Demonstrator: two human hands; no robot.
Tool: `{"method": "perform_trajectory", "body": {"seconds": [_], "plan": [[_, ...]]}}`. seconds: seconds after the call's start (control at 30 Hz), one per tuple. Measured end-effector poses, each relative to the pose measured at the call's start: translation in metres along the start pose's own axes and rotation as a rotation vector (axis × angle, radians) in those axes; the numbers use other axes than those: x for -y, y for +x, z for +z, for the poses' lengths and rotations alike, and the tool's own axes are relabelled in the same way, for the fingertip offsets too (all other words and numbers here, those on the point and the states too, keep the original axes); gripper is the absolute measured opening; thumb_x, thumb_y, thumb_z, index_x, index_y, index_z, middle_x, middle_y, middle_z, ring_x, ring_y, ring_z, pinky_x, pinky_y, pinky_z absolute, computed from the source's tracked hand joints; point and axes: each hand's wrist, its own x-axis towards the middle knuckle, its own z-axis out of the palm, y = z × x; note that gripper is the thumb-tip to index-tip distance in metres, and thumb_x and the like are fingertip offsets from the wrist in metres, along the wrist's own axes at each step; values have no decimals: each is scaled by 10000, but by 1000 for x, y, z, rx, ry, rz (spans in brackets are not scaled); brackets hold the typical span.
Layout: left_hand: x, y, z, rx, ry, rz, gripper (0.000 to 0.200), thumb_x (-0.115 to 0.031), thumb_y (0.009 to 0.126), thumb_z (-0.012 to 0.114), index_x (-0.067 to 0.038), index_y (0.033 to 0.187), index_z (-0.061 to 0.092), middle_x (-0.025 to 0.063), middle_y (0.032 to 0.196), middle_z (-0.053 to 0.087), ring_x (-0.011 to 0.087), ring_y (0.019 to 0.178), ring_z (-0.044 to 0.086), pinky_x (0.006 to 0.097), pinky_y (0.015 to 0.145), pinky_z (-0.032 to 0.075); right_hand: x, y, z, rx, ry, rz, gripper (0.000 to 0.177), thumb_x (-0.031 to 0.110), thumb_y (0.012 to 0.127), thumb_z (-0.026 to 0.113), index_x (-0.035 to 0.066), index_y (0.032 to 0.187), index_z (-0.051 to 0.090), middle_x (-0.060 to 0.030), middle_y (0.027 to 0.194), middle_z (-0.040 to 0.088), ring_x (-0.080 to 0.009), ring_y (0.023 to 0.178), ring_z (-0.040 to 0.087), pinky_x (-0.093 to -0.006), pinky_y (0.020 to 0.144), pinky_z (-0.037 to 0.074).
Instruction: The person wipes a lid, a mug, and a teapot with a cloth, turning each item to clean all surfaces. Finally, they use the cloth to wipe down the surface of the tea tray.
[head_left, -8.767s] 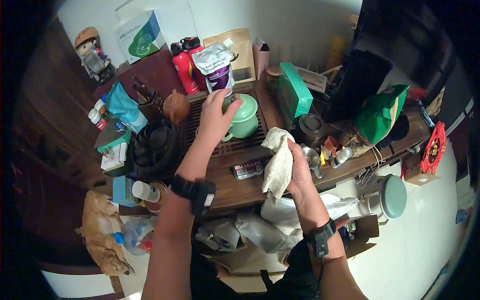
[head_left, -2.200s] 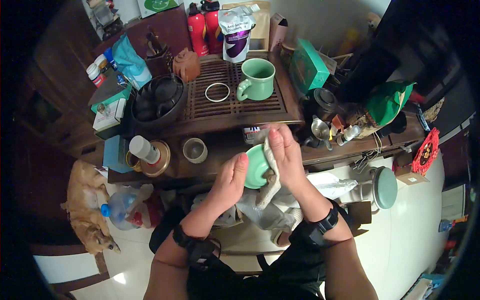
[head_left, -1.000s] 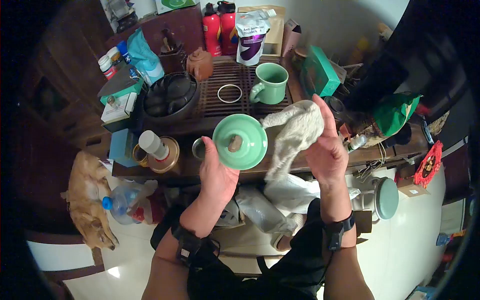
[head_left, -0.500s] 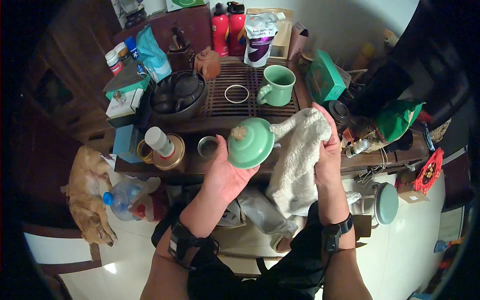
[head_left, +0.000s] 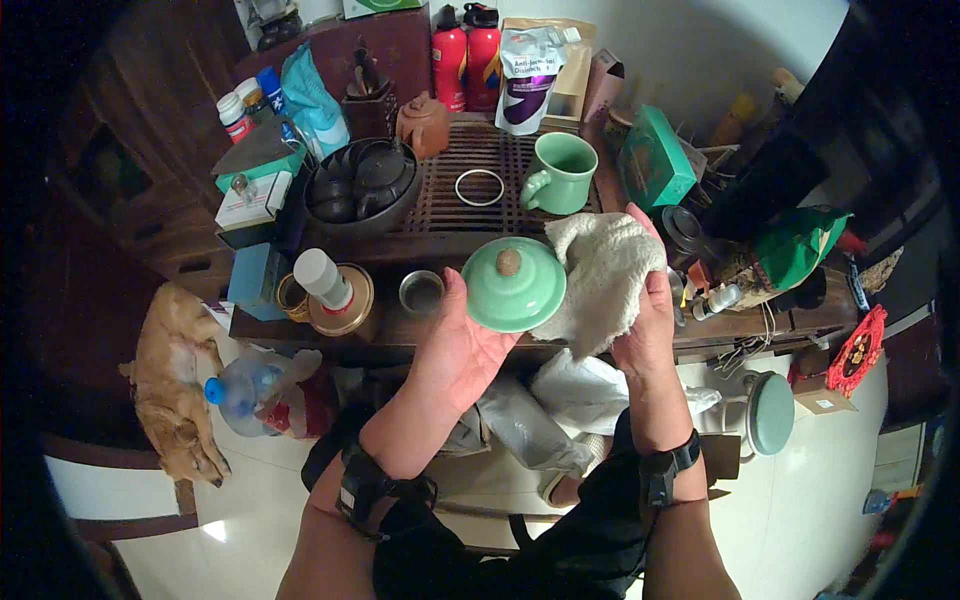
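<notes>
My left hand [head_left: 463, 350] is closed on a green ceramic lid [head_left: 525, 292] with a tan knob, its top turned toward me. In my right hand [head_left: 649, 325] is a cream cloth [head_left: 604, 280], gripped by its right side, with its left edge against the lid's rim. Beyond them a green mug [head_left: 566, 178] stands upright on a slatted wooden tea tray [head_left: 470, 142]. A white ring [head_left: 480, 187] lies flat on the slats left of the mug. The fingers under the lid are mostly hidden.
A dark bowl of teaware [head_left: 362, 185] and a clay teapot [head_left: 425, 127] are at the left. Near the front edge stand a metal cup [head_left: 421, 293] and a white-capped bottle [head_left: 322, 279]. A dog [head_left: 178, 390] lies on the floor by a plastic bottle [head_left: 245, 395]; a green-topped stool [head_left: 770, 413] is right.
The lid has moved slightly right and tilted so its knob sits nearer the middle. The cloth, which hung down long, is now gathered up and spread against the lid's right edge.
</notes>
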Motion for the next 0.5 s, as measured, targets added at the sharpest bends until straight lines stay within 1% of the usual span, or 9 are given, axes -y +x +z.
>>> {"method": "perform_trajectory", "body": {"seconds": [0.07,0.17,0.3,0.4,0.5], "plan": [[0,-3,6,-3,38,18,534,-471,978,326,-58,1295,446,82,1306,512,226,1211,481,380,1043,371,-2,2,-3,-23,20,12,577,251,932,556,128,1428,287,-55,1322,469,-187,1160,506,-341,981,424],[1,-5,7,15,52,34,538,-465,976,340,-52,1309,429,82,1324,493,226,1238,456,379,1066,345,-1,2,1,-70,69,23,615,148,885,618,112,1421,318,-72,1285,510,-196,1146,531,-348,976,447],[2,-7,9,29,48,48,534,-452,968,382,-48,1315,418,75,1341,472,222,1261,431,381,1089,316,-3,1,0,-32,62,21,621,154,889,617,111,1426,306,-69,1290,503,-191,1150,524,-340,978,440],[1,-6,7,90,57,58,573,-469,943,433,-68,1347,375,64,1382,413,212,1307,371,401,1120,259,-5,1,3,-30,22,15,622,179,897,613,107,1428,299,-63,1290,498,-180,1150,518,-329,979,433],[2,-6,6,69,59,53,563,-469,941,440,-86,1349,378,49,1383,411,202,1314,360,395,1126,245,-6,0,4,-8,6,12,623,210,903,609,103,1430,295,-58,1290,497,-170,1146,515,-322,979,429]]}}
